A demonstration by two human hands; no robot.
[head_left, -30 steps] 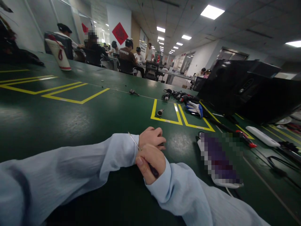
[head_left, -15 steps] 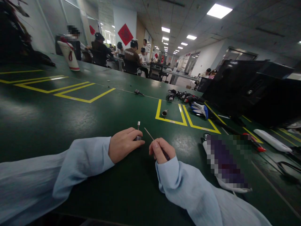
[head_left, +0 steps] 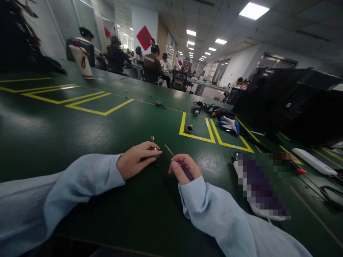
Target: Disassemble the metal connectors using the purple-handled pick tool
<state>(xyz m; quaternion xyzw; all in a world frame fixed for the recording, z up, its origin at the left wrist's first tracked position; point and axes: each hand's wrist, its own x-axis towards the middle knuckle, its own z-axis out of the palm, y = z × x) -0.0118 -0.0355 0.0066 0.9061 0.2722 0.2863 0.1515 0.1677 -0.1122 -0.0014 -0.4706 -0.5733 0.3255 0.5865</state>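
Observation:
My left hand (head_left: 136, 162) rests on the green table (head_left: 80, 142) and pinches a small metal part (head_left: 153, 145) that stands upright between its fingertips. Just to its right, my right hand (head_left: 184, 170) is closed round a thin screwdriver (head_left: 180, 162) with a dark purple handle; the metal shaft points up and left toward the small part. The two hands lie close together without touching. Both arms wear light blue sleeves.
Yellow taped boxes mark the table; one holds a small metal cylinder (head_left: 190, 127). Behind it lie dark tools (head_left: 206, 108) and a blue-white glove (head_left: 229, 124). A black case (head_left: 289, 103) stands at the right, a white bucket (head_left: 82, 61) far left. Several people sit at tables behind.
My crossed hands have come apart: the left moved left and now holds the small metal part upright, the right turned the screwdriver so its shaft points toward that part.

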